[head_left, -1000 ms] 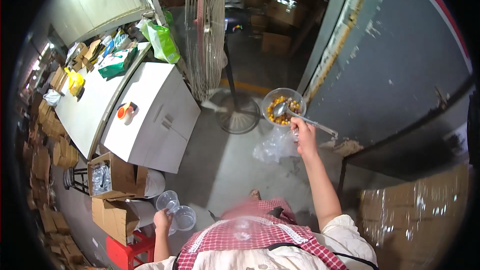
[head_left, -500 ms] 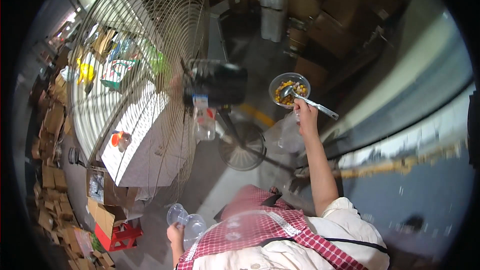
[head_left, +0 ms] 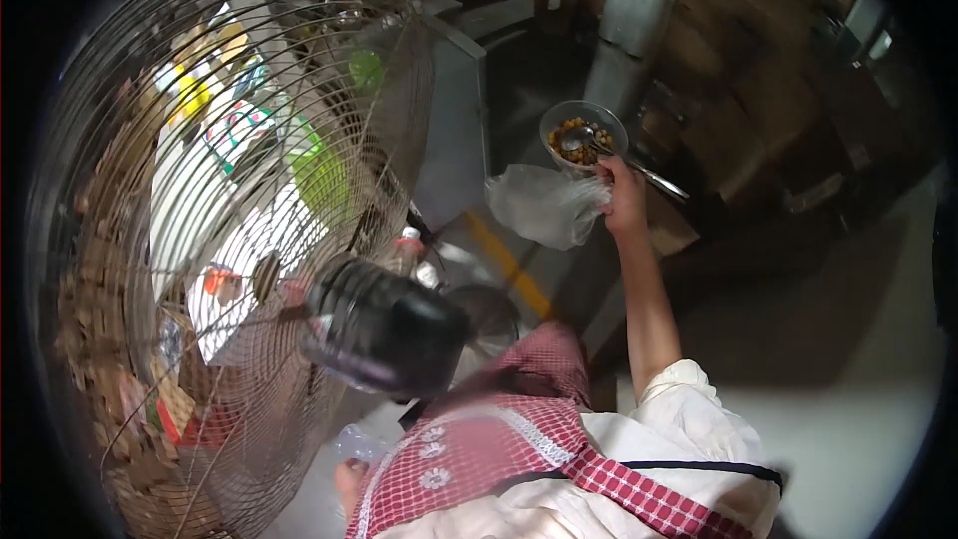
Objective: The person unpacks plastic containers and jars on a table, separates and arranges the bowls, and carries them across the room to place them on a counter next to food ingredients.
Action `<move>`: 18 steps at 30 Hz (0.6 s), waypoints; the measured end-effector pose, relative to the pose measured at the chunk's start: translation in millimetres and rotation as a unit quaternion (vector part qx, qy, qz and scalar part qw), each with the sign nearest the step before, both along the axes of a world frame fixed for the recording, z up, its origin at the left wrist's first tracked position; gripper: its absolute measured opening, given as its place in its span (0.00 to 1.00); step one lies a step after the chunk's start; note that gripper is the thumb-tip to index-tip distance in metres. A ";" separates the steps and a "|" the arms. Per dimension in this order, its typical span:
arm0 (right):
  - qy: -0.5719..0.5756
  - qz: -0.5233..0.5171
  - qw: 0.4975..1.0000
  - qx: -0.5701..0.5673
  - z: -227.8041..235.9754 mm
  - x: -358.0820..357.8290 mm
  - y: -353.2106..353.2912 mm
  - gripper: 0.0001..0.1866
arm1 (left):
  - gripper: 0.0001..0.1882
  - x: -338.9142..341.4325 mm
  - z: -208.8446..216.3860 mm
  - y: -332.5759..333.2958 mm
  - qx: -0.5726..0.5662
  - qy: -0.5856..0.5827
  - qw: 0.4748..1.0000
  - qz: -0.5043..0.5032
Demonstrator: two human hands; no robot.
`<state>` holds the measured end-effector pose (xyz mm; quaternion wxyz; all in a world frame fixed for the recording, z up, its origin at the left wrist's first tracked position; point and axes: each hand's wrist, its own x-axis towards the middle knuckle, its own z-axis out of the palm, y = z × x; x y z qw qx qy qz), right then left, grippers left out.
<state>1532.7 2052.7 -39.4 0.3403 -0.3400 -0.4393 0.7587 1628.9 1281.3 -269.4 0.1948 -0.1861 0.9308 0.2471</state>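
At arm's length, my right hand [head_left: 626, 198] is closed on the rim of a clear plastic bowl [head_left: 611, 120]. Inside it are small yellow and dark pieces of food [head_left: 577, 148] and a metal spoon [head_left: 654, 181], its handle sticking out over the rim by my fingers. A thin translucent plastic bag [head_left: 544, 208] dangles from the same hand, billowing leftward. Low by my apron, my left hand [head_left: 350, 479] is closed on clear plastic round containers [head_left: 362, 443], partly hidden by the apron; whether they are cups or lids I cannot tell.
A large wire-caged fan [head_left: 249, 210] with a black motor [head_left: 384, 329] stands close on my left. Behind its cage are a white table [head_left: 215, 324], bottles [head_left: 407, 252] and a red stool [head_left: 170, 419]. Cardboard boxes [head_left: 798, 150] and a wrapped stack [head_left: 636, 5] lie ahead.
The fan has come nearer, and its motor now sits lower in view. My right hand still holds the bowl; the bag has swung out leftward. My left hand's containers are now less visible.
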 end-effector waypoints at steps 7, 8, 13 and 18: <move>-0.027 0.216 0.976 0.026 -15.0 -65.9 126.9 0.13 | 0.19 -29.0 10.3 155.2 -0.156 -0.077 0.984 -0.024; -0.058 0.245 0.967 0.043 -10.2 -75.5 141.1 0.13 | 0.19 -29.7 12.9 178.3 -0.155 -0.084 0.984 -0.015; -0.136 0.400 0.896 0.137 16.2 -139.7 226.5 0.17 | 0.19 -14.3 21.1 291.5 -0.117 -0.140 0.982 0.042; -0.138 0.519 0.826 0.171 36.0 -233.7 305.2 0.16 | 0.18 -20.4 23.3 380.2 -0.063 -0.205 0.972 0.096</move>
